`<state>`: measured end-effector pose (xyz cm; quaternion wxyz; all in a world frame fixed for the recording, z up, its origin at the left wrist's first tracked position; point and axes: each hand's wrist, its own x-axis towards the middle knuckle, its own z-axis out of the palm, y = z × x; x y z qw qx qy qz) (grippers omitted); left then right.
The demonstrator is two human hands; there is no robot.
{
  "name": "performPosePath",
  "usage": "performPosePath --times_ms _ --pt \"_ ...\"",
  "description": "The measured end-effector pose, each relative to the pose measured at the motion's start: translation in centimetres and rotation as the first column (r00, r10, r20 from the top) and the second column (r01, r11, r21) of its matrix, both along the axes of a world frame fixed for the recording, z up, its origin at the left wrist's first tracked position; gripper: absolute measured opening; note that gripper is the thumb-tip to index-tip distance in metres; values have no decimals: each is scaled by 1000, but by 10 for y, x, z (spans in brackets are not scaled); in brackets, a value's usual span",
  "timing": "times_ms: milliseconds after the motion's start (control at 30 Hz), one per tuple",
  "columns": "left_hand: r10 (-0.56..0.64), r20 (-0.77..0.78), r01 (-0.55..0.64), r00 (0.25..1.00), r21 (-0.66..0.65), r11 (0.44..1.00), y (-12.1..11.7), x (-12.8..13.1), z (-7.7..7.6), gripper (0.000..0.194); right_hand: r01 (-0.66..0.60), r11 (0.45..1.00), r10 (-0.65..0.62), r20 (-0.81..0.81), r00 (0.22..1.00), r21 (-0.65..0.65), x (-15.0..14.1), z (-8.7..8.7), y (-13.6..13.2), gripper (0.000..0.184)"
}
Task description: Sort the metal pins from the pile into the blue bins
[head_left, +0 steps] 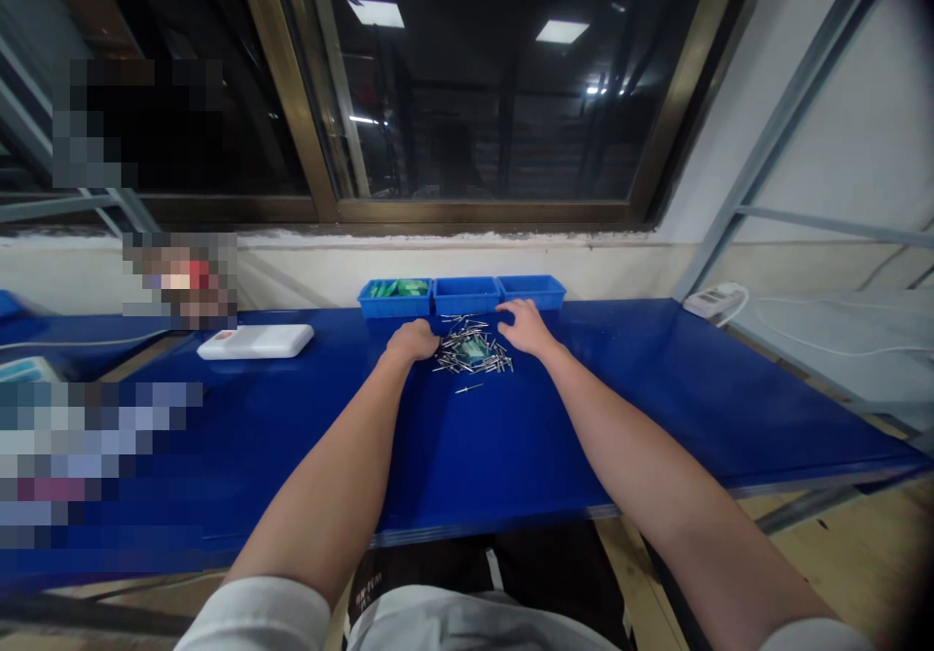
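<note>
A pile of small metal pins (473, 351) lies on the blue table (511, 437), with green pieces mixed in. My left hand (413, 341) rests at the pile's left edge, fingers curled down onto the table; what they hold, if anything, is hidden. On the pile's right side my right hand (526, 327) lies with its fingers spread over the pins. A single pin (468, 389) lies apart, just in front of the pile.
Three blue bins stand in a row behind the pile: the left bin (395, 298) holds green parts, then the middle bin (465, 295) and the right bin (532, 291). A white flat device (255, 342) lies at left. A white power strip (713, 300) sits at right.
</note>
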<state>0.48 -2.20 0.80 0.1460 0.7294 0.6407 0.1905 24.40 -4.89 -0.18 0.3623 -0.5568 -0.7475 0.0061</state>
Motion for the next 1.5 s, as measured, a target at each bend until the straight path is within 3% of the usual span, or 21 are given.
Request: performPosePath --times_ms 67,133,267,367,500,600,733,867,1033,1233,1500 --pt "-72 -197 62 978 -54 997 -7 6 4 23 -11 1000 11 18 1000 -5 -1 -1 1 31" --pt "-129 -242 134 962 6 991 -12 11 6 25 -18 1000 19 34 999 -8 -1 -2 2 30" --pt "-148 -146 177 978 207 962 -20 20 6 24 -36 999 36 19 999 14 -4 0 -1 28" --pt "-236 -60 242 970 340 909 -24 27 7 19 -121 993 120 -72 990 -14 -8 4 -5 27" --pt "-369 28 328 929 401 856 -30 34 9 18 -287 953 263 -210 942 -93 -18 11 -12 30" --pt "-419 69 359 905 403 842 -33 36 10 17 -325 943 302 -221 927 -77 -25 15 -17 21" --pt "-430 132 350 893 397 848 -34 37 9 18 -303 951 288 -183 940 -60 -27 17 -19 14" --pt "-428 174 325 887 422 846 -35 37 11 17 -228 973 219 -169 961 -42 -26 17 -17 20" --pt "-396 150 286 906 474 833 -37 37 13 17 -243 969 227 -241 944 -40 -27 16 -17 22" --pt "-413 24 348 910 498 795 -36 37 10 25 -278 960 258 -271 927 -35 -27 14 -16 22" --pt "-356 -28 320 934 511 798 -32 36 8 30 -332 941 305 -583 753 63 -31 18 -13 23"
